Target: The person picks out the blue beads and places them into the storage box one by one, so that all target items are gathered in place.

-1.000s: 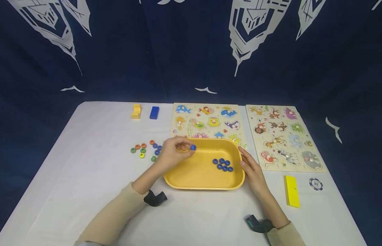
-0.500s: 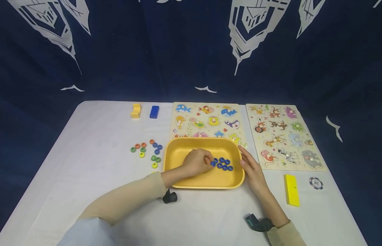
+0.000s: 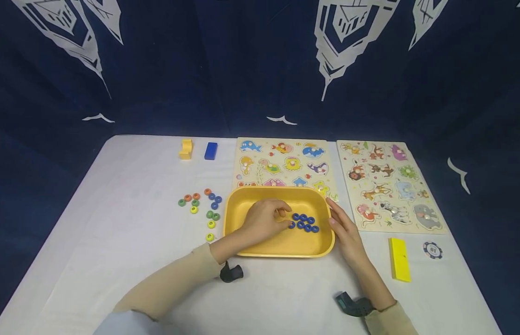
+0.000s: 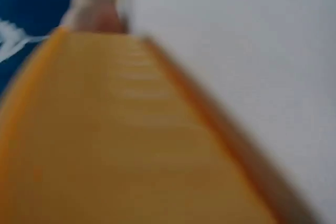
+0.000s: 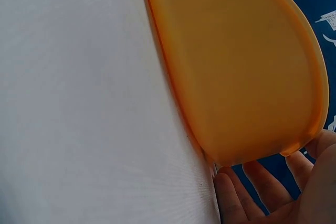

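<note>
A yellow tray (image 3: 260,251) sits mid-table, with several blue beads (image 3: 307,228) grouped in its right half. My left hand (image 3: 264,219) reaches over the tray, thumb and index finger parted beside the leftmost blue bead (image 3: 291,225). Past the right end of the tray, my right hand (image 3: 345,235) holds the rim with its fingertips. In the right wrist view, the fingers (image 5: 268,182) meet the tray's end wall. The left wrist view is blurred and shows the tray interior (image 4: 131,129), not the beads.
Left of the tray lie several orange, green, yellow and blue beads (image 3: 194,203). Behind are a yellow block (image 3: 185,149), a blue block (image 3: 211,151) and two animal puzzle boards (image 3: 285,160). At right lie a long yellow block (image 3: 399,259) and a poker chip (image 3: 432,250).
My left hand carried a blue bead down from over the tray's left side to the others. Its thumb and finger have now parted, leaving the bead there. The right hand stayed at the rim.
</note>
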`<action>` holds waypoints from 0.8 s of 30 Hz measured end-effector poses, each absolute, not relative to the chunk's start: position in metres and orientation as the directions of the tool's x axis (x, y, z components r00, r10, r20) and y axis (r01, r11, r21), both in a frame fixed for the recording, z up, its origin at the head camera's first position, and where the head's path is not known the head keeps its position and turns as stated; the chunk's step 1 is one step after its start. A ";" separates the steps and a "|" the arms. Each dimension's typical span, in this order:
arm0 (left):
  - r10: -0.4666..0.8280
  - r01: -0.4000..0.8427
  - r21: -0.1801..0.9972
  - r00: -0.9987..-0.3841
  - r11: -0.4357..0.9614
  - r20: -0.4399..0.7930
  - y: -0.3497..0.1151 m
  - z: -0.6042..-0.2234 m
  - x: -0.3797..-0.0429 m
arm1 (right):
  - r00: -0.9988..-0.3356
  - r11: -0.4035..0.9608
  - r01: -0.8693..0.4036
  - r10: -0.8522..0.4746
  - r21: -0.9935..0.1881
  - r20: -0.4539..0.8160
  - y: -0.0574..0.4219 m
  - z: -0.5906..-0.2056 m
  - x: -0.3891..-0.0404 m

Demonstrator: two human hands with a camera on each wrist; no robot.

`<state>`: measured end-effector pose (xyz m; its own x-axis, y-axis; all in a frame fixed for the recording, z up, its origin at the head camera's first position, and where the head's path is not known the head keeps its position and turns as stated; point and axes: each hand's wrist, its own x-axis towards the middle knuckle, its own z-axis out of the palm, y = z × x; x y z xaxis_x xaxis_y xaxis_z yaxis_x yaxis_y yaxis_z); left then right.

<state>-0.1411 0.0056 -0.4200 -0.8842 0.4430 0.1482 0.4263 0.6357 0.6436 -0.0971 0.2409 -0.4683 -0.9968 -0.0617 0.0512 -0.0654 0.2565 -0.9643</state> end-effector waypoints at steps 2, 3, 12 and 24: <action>0.405 0.453 0.661 -0.883 0.598 0.238 -0.008 -0.412 -0.139 | -0.997 0.260 -0.061 -0.059 -0.964 0.048 0.240 -0.467 -0.097; 0.377 0.465 0.667 -0.881 0.582 0.286 -0.017 -0.409 -0.140 | -0.997 0.261 -0.058 -0.057 -0.963 0.044 0.240 -0.467 -0.097; 0.050 0.333 0.744 -0.926 0.580 0.375 -0.111 -0.418 -0.165 | -0.998 0.267 -0.042 -0.056 -0.963 0.028 0.239 -0.466 -0.096; -0.020 0.125 0.766 -0.984 0.631 0.176 -0.151 -0.450 -0.180 | -0.997 0.249 -0.070 -0.061 -0.966 0.056 0.241 -0.469 -0.096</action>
